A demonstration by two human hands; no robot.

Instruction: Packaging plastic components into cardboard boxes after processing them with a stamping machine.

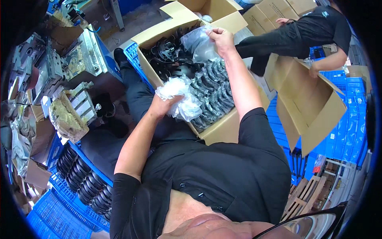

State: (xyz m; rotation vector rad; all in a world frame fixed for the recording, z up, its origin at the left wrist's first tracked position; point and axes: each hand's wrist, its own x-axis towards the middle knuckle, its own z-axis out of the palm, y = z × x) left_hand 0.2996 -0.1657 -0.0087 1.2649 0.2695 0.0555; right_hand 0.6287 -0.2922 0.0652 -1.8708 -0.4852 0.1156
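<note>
My left hand (161,106) is closed around a crumpled bunch of thin white plastic bags (184,99), above the near left part of an open cardboard box (220,133). Farther off, my right hand (223,41) pinches the edge of a clear plastic bag (202,44), which hangs over the far side of the same box. Inside the box, black curved parts wrapped in clear plastic (213,89) lie in rows. Bare black parts (167,51) sit loosely at its left side. What the hanging bag contains, if anything, I cannot make out.
At right another person (294,38) holds an open cardboard box (306,99) near blue crates (348,115). Metal machinery (85,55) stands at left. A blue crate of black curved parts (85,177) is at lower left, and a wooden pallet (304,195) at lower right.
</note>
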